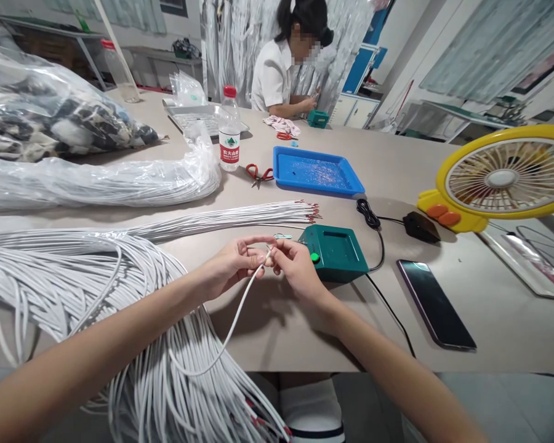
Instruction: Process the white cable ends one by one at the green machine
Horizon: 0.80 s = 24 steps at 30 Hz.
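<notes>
My left hand (240, 266) is closed round a white cable (233, 329) close to its end. Opposite it, my right hand (297, 263) pinches the tip of the same cable; the fine detail between the fingertips is too small to make out. From the hands the cable curves down to a large bundle of white cables (157, 344) that hangs over the table's front edge. Just right of my right hand stands a green box (339, 246) with a bright green round spot on its side. Behind the hands lies a row of white cables with reddish ends (240, 216).
A blue tray (351, 184) holding small scraps, red-handled scissors (260, 175) and a water bottle (229, 132) stand further back. To the right are a phone (436, 304) and a yellow fan (466, 223). Bagged cables (96, 184) lie left. A person (272, 77) sits across the table.
</notes>
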Motion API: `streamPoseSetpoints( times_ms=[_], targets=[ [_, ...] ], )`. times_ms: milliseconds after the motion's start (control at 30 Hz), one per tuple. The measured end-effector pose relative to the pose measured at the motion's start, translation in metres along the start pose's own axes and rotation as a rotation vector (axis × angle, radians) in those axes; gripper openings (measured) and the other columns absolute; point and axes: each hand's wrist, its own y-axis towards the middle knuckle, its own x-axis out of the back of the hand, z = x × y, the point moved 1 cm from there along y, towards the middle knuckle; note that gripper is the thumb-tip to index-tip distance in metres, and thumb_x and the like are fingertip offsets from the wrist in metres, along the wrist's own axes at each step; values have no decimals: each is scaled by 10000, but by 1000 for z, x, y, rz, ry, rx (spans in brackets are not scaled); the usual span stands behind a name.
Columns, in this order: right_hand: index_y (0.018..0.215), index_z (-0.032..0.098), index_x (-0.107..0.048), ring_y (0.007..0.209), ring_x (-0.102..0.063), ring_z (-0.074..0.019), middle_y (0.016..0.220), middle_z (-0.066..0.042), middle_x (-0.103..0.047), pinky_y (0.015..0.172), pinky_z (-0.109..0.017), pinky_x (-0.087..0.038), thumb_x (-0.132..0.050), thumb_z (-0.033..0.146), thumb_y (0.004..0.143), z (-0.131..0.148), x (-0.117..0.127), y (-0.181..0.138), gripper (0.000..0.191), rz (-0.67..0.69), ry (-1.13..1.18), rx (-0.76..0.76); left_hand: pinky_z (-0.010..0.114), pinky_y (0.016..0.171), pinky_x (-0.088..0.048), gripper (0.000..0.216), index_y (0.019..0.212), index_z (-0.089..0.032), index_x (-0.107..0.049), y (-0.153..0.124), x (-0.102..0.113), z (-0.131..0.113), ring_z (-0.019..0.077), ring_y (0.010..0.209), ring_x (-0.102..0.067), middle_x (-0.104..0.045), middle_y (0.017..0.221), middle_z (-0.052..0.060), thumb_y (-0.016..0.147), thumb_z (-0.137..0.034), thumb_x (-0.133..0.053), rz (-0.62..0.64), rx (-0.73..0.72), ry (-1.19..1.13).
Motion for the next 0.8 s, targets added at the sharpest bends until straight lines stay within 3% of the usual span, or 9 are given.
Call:
streamPoseSetpoints(
  times_ms=[133,333,467,667,800],
  targets=[
    [753,160,-610,530,-470,-86,595,20,-527,454,-197,-376,-625,371,766,-2,1,-2,212,-97,-5,8,214,558,-426,488,1110,-144,-605,-1,-2,-2,84,533,-570,-621,662,-18,659,-172,-792,-31,-58,37],
    [786,159,-643,644,-547,-132,697,-40,-581,480,-206,-398,-515,482,826,-1,1,-5,350,-1,158,-62,215,560,-416,445,1034,-153,-627,-1,-3,-2,79,529,-539,-609,604,-30,632,-201,-811,-67,-96,117],
    [737,156,-662,656,-539,-139,684,-47,-591,496,-218,-401,-519,478,828,1,3,-5,364,0,186,-5,215,560,-408,394,984,-156,-629,-1,-4,-2,75,529,-525,-607,603,-33,631,-185,-802,-98,-98,148],
    [713,155,-662,628,-502,-126,656,-30,-567,511,-231,-395,-540,422,840,8,3,-9,320,-33,9,89,220,571,-423,301,898,-145,-624,0,-3,-1,82,543,-528,-607,606,-25,643,-182,-780,-176,-160,228],
    [747,158,-680,596,-491,-124,640,-17,-570,527,-251,-404,-616,413,786,13,1,-10,266,-51,-127,125,230,572,-430,177,816,-138,-631,-2,-6,1,100,566,-533,-610,624,-2,689,-203,-737,-313,-359,483]
  ],
)
